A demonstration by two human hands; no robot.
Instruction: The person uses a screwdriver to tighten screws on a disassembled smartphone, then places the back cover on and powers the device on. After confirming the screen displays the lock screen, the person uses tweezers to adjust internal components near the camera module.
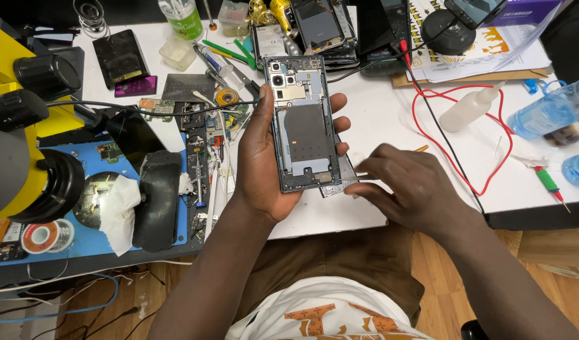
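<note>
My left hand grips an opened smartphone upright, back cover off, with camera modules at the top and a dark coil panel in the middle showing. My right hand sits just right of the phone's lower end, fingers pinched on a thin tool whose tip touches the phone's lower right corner. A loose grey metal part lies under that corner on the white worktable.
A yellow and black microscope stands at the left over a blue mat. Circuit boards, tweezers and phone parts crowd the middle. Red wire, squeeze bottle, water bottle and red-green screwdriver lie right.
</note>
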